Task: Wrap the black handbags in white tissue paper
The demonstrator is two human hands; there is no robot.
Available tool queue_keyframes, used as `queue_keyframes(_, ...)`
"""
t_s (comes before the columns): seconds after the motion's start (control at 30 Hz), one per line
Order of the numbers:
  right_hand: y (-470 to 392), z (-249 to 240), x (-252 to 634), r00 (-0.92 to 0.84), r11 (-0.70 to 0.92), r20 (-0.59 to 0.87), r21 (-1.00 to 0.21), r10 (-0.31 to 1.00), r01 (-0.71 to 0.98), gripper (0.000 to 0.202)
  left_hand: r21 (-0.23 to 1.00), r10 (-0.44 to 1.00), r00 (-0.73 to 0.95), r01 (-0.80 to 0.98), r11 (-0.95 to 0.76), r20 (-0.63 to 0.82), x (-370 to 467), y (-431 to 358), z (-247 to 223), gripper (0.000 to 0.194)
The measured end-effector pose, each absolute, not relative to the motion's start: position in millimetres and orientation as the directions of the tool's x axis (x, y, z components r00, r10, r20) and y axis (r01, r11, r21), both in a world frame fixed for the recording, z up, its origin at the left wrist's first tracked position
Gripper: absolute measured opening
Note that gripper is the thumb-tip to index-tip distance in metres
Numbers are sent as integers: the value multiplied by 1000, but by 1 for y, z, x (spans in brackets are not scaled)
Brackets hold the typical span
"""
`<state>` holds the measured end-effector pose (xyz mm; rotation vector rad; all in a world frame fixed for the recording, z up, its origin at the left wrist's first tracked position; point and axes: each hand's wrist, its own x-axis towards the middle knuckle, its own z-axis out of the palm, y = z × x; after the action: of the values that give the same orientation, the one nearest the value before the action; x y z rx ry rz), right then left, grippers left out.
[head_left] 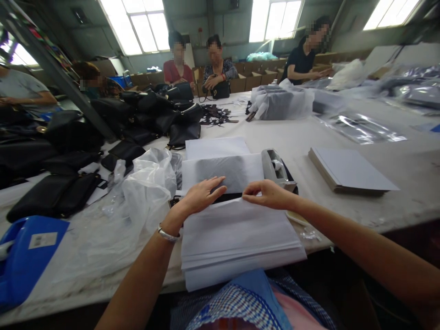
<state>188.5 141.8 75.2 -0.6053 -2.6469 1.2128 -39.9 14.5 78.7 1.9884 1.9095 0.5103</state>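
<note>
A dark flat item, its kind hidden, shows grey through a thin sheet of white tissue paper (256, 165) laid over it. My left hand (205, 195) rests on that covered item with its fingers stretched out flat. With thumb and fingers pinched together, my right hand (261, 192) holds the edge of the white paper at the item's near right corner. Between the hands a narrow black strip of the item is uncovered. Nearer to me, a stack of white paper sheets (237, 233) hangs slightly over the table edge.
A grey tape dispenser (277, 167) stands right of the paper, a blue one (27, 256) at front left. Crumpled clear plastic (147, 178) and black handbags (151, 112) lie left. A stack of grey boards (354, 169) sits right. Several people work across the table (343, 206).
</note>
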Motion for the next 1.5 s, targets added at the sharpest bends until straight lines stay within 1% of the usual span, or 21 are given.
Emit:
queue_keyframes(0.07, 153, 85, 181, -889, 632, 51, -722, 455, 282, 26, 510, 996, 79, 859, -48, -39, -43, 15, 90, 59)
queue_keyframes(0.13, 165, 93, 173, -886, 670, 86, -688, 457, 279, 24, 510, 988, 134, 857, -75, -80, -46, 16, 99, 55)
queue_keyframes(0.2, 174, 99, 167, -880, 721, 119, -629, 461, 292, 22, 420, 991, 114, 905, -75, -69, -47, 19, 102, 46)
queue_keyframes(0.3, 175, 101, 160, -851, 801, 201, -491, 485, 341, 24, 229, 1000, -10, 973, 7, 11, -44, 27, 98, 26)
queue_keyframes(0.37, 169, 98, 158, -847, 837, 234, -416, 477, 357, 32, 172, 997, -57, 984, 48, 47, -42, 33, 92, 22)
queue_keyframes(0.43, 162, 93, 155, -869, 873, 235, -343, 436, 346, 51, 147, 996, -60, 988, 51, 61, -41, 37, 88, 21)
queue_keyframes(0.47, 160, 90, 153, -881, 890, 227, -300, 415, 342, 56, 133, 996, -58, 990, 49, 66, -41, 39, 86, 20)
queue_keyframes(0.5, 160, 86, 151, -889, 902, 216, -256, 404, 348, 54, 120, 996, -52, 992, 44, 71, -42, 40, 85, 18)
queue_keyframes(0.6, 168, 76, 143, -882, 896, 179, -170, 437, 410, 19, 84, 996, -36, 996, 29, 86, -46, 42, 82, 15)
queue_keyframes(0.63, 173, 73, 141, -874, 887, 169, -163, 456, 432, 13, 75, 995, -34, 997, 27, 93, -47, 43, 81, 15)
queue_keyframes(0.73, 184, 67, 136, -852, 865, 168, -180, 496, 468, 14, 59, 991, -39, 998, 32, 126, -52, 46, 76, 17)
queue_keyframes(0.83, 188, 63, 135, -819, 836, 186, -208, 544, 508, 12, 59, 984, -48, 998, 39, 170, -57, 52, 74, 24)
queue_keyframes(0.9, 189, 61, 135, -791, 811, 196, -232, 579, 537, 17, 59, 979, -54, 997, 43, 199, -57, 55, 74, 32)
queue_keyframes(1.0, 190, 59, 133, -765, 788, 206, -266, 610, 556, 20, 2, 934, -57, 998, 60, 353, -50, 55, 72, 41)
queue_keyframes(1.07, 192, 58, 131, -757, 781, 214, -287, 617, 555, 21, -46, 889, -26, 998, 53, 457, -38, 52, 67, 42)
queue_keyframes(1.1, 194, 57, 130, -755, 780, 220, -292, 618, 554, 21, -58, 884, -3, 998, 34, 467, -31, 49, 63, 39)
queue_keyframes(1.2, 202, 58, 131, -745, 786, 255, -261, 616, 561, 21, -35, 929, 32, 999, -20, 369, -13, 44, 46, 29)
queue_keyframes(1.27, 211, 59, 141, -731, 791, 303, -208, 611, 575, 20, -23, 941, 0, 1000, 8, 339, -9, 43, 35, 29)
queue_keyframes(1.33, 221, 59, 162, -690, 780, 378, -172, 617, 602, 24, -24, 935, -29, 999, 41, 354, -10, 43, 26, 34)
queue_keyframes(1.43, 233, 54, 209, -549, 710, 493, -230, 674, 665, 30, -4, 932, -33, 999, 37, 362, -16, 44, 17, 38)
queue_keyframes(1.5, 236, 47, 242, -433, 621, 496, -316, 752, 717, 30, 15, 932, -22, 1000, 18, 362, -20, 45, 15, 38)
